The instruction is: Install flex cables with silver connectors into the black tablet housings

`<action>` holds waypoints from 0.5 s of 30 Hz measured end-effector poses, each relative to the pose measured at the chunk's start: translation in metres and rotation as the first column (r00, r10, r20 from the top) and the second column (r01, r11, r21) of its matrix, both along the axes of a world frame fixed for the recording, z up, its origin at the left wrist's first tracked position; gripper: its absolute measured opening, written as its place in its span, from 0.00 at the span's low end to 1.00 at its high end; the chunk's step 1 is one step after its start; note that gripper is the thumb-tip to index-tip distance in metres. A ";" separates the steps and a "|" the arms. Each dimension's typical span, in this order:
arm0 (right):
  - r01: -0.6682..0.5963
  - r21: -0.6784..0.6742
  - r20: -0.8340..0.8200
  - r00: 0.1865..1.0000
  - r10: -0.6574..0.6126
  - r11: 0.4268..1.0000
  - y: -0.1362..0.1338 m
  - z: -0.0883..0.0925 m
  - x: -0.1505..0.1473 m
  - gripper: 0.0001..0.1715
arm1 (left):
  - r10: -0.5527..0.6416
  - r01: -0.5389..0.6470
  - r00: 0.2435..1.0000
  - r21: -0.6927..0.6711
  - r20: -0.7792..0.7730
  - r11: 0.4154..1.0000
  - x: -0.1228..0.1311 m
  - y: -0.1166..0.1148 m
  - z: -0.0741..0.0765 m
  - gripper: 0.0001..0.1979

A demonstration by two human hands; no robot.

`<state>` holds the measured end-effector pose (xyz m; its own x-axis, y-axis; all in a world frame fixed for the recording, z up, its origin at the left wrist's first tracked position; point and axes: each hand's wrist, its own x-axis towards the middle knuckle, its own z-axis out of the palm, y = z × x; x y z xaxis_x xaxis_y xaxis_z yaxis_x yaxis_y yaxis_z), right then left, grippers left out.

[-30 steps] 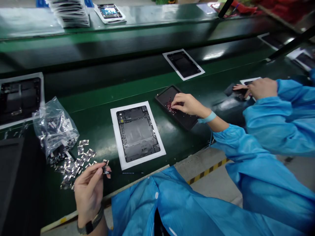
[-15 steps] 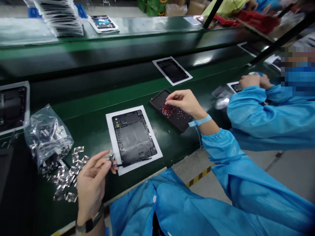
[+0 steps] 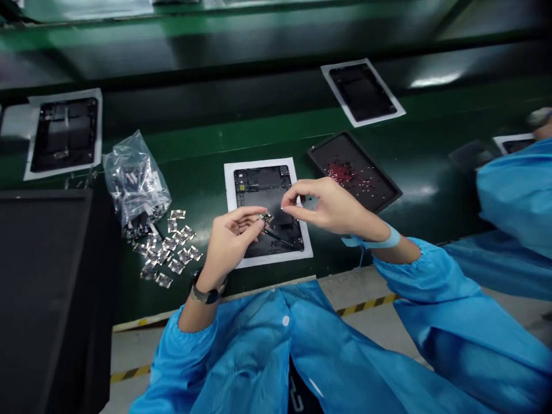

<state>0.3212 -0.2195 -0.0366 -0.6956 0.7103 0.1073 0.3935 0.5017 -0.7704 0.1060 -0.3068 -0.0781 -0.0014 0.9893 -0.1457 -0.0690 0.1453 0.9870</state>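
My left hand (image 3: 230,238) pinches a small metal bracket (image 3: 266,218) over the black tablet back shell (image 3: 263,187), which lies on a white sheet (image 3: 228,184). A thin dark tool or cable runs from the bracket toward the shell's lower right. My right hand (image 3: 328,204) hovers just right of the bracket with thumb and forefinger pinched on something too small to make out. A black tray (image 3: 379,187) with tiny red and silver screws sits to the right of the shell.
Loose brackets (image 3: 170,253) lie scattered left of the shell beside a clear bag (image 3: 133,184) of more. Another shell on a sheet (image 3: 64,132) sits far left, one (image 3: 362,92) on the belt behind. A black box (image 3: 43,287) stands at left. A co-worker's blue sleeve (image 3: 517,195) is at right.
My right hand left the screw tray and came over the shell. My left hand carried the bracket from the loose pile to the shell. The view tilted down and shifted.
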 end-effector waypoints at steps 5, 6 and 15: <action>-0.065 -0.063 0.075 0.995 0.070 0.996 -0.004 0.002 -0.011 0.05 | 0.006 -0.004 0.997 0.023 -0.080 1.000 -0.002 0.000 -0.001 0.09; -0.077 -0.054 0.097 0.992 0.082 0.996 -0.005 0.003 -0.013 0.05 | 0.000 0.002 0.996 0.023 -0.091 1.000 -0.002 0.000 -0.001 0.09; -0.129 -0.015 0.219 0.967 0.129 0.991 -0.005 0.004 -0.016 0.06 | -0.035 0.049 0.985 0.076 -0.170 0.996 -0.003 -0.003 -0.005 0.10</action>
